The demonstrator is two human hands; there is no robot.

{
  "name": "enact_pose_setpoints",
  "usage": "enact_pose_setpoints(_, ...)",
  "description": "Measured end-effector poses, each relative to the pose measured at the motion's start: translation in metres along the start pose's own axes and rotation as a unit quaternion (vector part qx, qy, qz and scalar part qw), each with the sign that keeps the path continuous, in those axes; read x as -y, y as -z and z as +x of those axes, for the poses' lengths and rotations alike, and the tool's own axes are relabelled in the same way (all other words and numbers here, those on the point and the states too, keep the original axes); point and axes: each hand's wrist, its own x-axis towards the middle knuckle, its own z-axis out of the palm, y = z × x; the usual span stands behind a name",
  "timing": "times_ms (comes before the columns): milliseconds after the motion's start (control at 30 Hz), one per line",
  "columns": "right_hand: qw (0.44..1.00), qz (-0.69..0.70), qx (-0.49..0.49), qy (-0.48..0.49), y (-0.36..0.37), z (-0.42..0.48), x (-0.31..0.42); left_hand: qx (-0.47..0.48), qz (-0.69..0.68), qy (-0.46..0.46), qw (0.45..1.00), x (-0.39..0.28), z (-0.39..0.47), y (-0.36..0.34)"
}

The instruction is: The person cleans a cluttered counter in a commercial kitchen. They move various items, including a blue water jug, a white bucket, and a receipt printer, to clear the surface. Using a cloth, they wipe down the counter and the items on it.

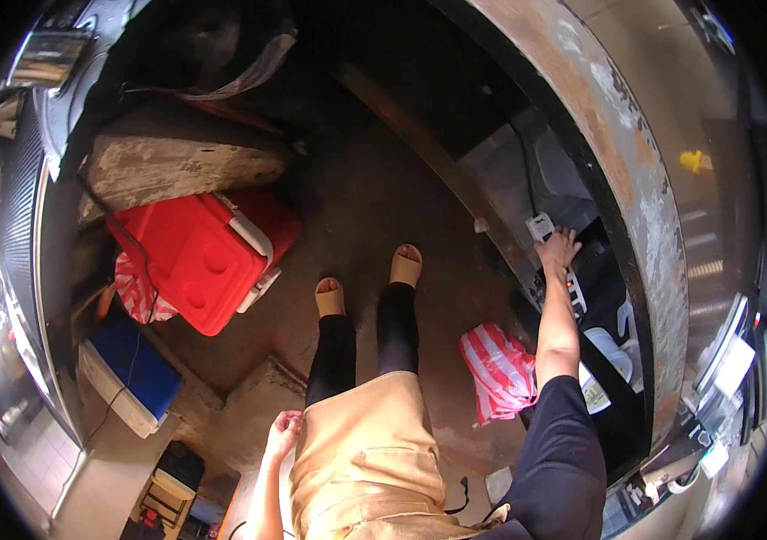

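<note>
My right hand [558, 250] reaches under the counter at the right, over a white power strip [576, 293] with small red lights. Its fingers are by a white plug or socket block [540, 227] from which a black cable [526, 169] runs up; whether they grip it I cannot tell. My left hand [285, 432] hangs beside the tan apron [370, 432], fingers loosely curled, with nothing visible in it. Below my right forearm a red-and-white striped plastic bag [498, 371] lies on the floor.
A red cooler box [201, 263] with a white handle is on the floor at left. Near it are a blue-lidded white box [134, 371] and a thin cable. The worn counter edge [653, 236] curves along the right. White plastic containers [607, 351] sit beneath it.
</note>
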Motion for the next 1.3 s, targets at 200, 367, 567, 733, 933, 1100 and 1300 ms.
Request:
enact_pose_setpoints(200,0.991,0.125,0.021,0.052,0.073,-0.024,-0.008,0.0,-0.055,-0.024,0.998,-0.008,-0.004,-0.005)
enact_pose_setpoints(367,0.964,0.088,-0.042,0.246,0.083,-0.071,-0.01,0.006,-0.014,-0.039,0.999,-0.002,0.008,-0.009)
enact_pose_setpoints(567,0.961,0.081,-0.037,0.26,0.05,-0.111,0.021,0.002,-0.05,-0.058,0.997,-0.02,0.007,-0.003)
enact_pose_setpoints(733,0.98,0.06,-0.03,0.186,0.054,-0.128,0.032,0.007,-0.029,-0.089,0.996,-0.004,0.015,0.014)
enact_pose_setpoints(933,0.986,0.109,-0.056,0.117,0.089,-0.194,0.058,0.046,-0.02,-0.134,0.99,-0.019,0.034,0.05)
enact_pose_setpoints(1100,0.956,0.266,0.01,0.126,0.157,-0.298,0.082,0.064,0.091,-0.286,0.952,-0.073,0.053,0.098)
enact_pose_setpoints(1300,0.882,0.41,0.053,0.225,0.222,-0.389,0.12,0.132,0.045,-0.399,0.906,-0.2,0.013,0.134)
